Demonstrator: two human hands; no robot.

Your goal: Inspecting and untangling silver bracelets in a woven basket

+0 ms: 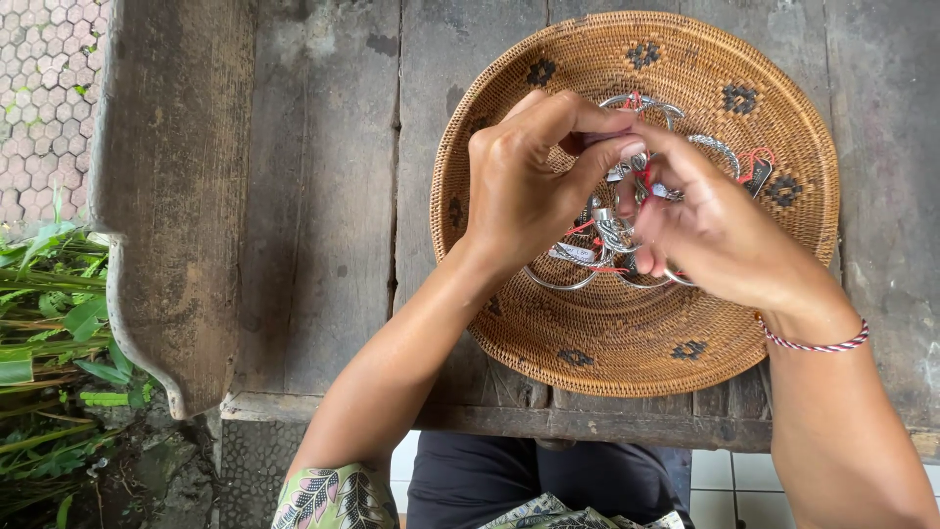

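Note:
A round woven basket (627,343) with small dark flower motifs sits on a weathered wooden table (323,216). Several silver bangles (720,147) and rings with red threads lie in its middle. My left hand (529,181) and my right hand (710,230) meet above the basket. Their fingertips pinch a small silver piece with a red thread (641,174) between them. Which hand carries its weight I cannot tell. A red and white cord bracelet (813,343) circles my right wrist.
A carved wooden plank edge (166,196) runs along the table's left side. Green plants (49,323) and paving stones (44,88) lie beyond it at the left. White floor tiles (715,480) and my dark clothing show below the table's front edge.

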